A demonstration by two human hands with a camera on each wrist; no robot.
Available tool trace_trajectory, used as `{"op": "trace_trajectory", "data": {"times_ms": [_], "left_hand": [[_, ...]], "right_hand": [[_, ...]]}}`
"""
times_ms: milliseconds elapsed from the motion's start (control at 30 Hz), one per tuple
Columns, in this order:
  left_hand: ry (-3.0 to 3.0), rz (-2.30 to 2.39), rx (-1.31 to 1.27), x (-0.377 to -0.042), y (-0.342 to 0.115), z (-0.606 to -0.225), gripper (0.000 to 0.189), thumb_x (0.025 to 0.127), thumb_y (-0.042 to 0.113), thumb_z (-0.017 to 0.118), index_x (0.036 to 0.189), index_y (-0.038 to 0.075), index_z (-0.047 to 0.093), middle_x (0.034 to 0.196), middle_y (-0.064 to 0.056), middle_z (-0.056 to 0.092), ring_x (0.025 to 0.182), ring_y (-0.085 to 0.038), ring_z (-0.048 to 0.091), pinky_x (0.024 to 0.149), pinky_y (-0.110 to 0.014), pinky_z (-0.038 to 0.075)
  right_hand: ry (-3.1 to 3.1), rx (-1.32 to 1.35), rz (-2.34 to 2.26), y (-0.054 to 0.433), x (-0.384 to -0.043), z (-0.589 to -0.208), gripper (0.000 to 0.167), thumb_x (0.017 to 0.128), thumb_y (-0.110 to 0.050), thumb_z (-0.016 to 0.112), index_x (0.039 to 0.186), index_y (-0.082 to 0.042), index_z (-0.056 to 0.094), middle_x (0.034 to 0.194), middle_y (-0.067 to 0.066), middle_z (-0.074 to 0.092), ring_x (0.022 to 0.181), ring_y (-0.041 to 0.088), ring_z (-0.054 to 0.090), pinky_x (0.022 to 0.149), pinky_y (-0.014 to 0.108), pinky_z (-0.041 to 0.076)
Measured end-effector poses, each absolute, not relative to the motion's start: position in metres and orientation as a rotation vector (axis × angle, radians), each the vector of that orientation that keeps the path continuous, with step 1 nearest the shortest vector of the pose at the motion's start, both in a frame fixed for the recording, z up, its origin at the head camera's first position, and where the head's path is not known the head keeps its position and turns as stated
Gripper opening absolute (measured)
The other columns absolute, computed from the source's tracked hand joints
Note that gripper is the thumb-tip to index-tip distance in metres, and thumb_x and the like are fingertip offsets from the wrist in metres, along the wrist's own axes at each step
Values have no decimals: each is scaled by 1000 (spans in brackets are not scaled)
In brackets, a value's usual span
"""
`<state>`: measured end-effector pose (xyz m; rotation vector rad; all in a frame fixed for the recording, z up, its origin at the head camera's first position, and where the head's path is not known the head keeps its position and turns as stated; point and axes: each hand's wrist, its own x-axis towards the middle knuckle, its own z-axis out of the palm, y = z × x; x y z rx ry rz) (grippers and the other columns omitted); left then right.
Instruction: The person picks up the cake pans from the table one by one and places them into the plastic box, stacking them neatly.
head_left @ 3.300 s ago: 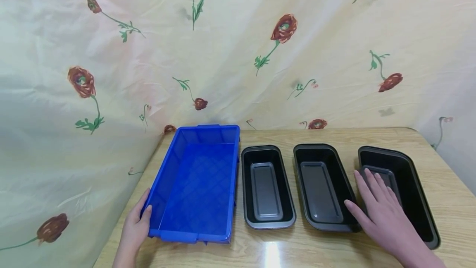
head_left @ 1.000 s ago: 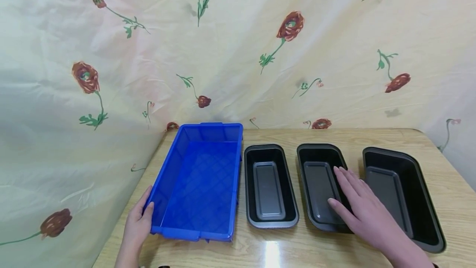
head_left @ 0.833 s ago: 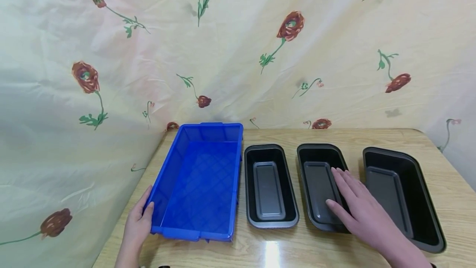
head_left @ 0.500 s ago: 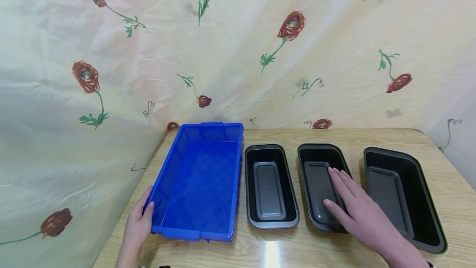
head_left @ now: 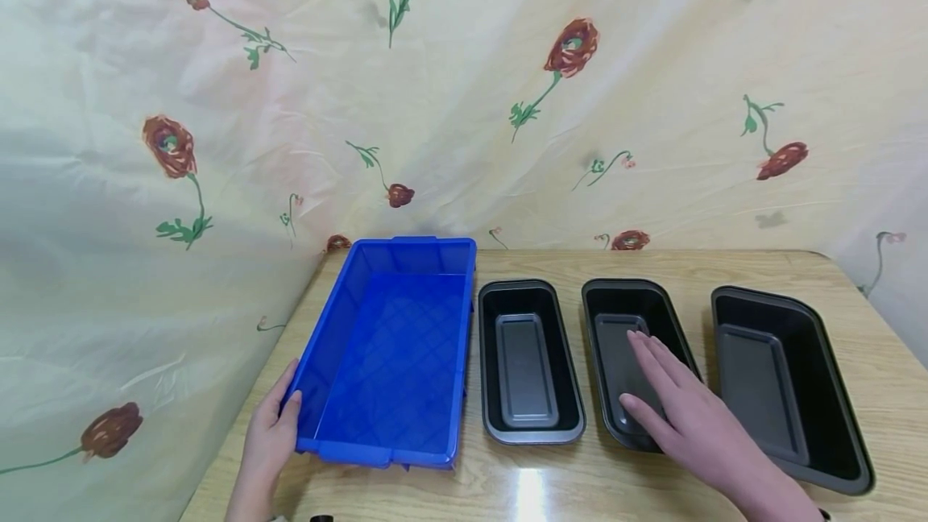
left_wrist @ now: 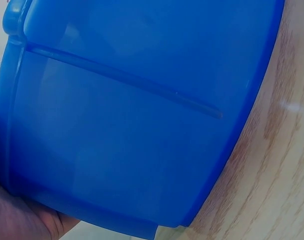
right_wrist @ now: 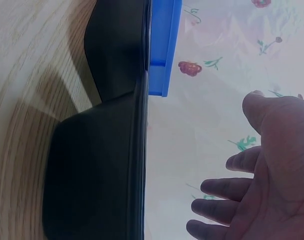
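Observation:
My left hand (head_left: 268, 437) grips a shallow blue plastic tray (head_left: 387, 456) by its near left corner, thumb over the rim. Its other fingers are mostly hidden behind the wall; the left wrist view shows the tray's outer side (left_wrist: 122, 135) with part of the palm at lower left. Above the middle one of three dark loaf pans (head_left: 612, 381) hangs my right hand (head_left: 696, 425), fingers straight and spread, holding nothing. In the right wrist view that hand (right_wrist: 261, 190) hovers over the rim level of a pan (right_wrist: 92, 175).
Another loaf pan (head_left: 532, 435) stands between the tray and the middle pan, and a third (head_left: 834, 401) at the right. All sit on a wood-grain table (head_left: 500, 490) against a flowered cloth (head_left: 464, 103). A small dark object (head_left: 321, 519) shows at the front edge.
My right hand has moved left, from over the right-hand pan to over the middle pan. The left hand keeps its hold on the tray, and the view has shifted slightly.

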<state>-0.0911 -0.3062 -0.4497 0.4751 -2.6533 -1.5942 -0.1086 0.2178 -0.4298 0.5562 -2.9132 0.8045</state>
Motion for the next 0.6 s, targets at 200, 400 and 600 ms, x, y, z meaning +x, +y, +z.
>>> {"op": "trace_trajectory", "data": {"times_ms": [200, 400, 600], "left_hand": [[-2649, -1597, 476, -91, -306, -449, 56, 112, 4, 33, 166, 11, 21, 170, -20, 15, 153, -47, 14, 120, -64, 20], [-2642, -1584, 464, -90, -306, -450, 56, 112, 4, 34, 166, 11, 22, 169, -22, 17, 152, -48, 16, 120, -65, 21], [-2638, -1591, 459, -90, -305, -449, 56, 112, 5, 33, 166, 12, 22, 169, -21, 17, 152, -49, 16, 120, -65, 21]], "right_hand": [[-2900, 573, 819, 213, -108, -430, 83, 102, -37, 67, 167, -14, 21, 165, 25, 26, 148, 48, 29, 103, 73, 38], [-2855, 606, 793, 208, -108, -431, 82, 101, -36, 69, 166, -14, 24, 164, 24, 30, 147, 48, 32, 101, 71, 41], [-2830, 626, 810, 204, -108, -434, 81, 101, -32, 69, 166, -14, 24, 164, 23, 32, 146, 48, 34, 101, 71, 41]]}}
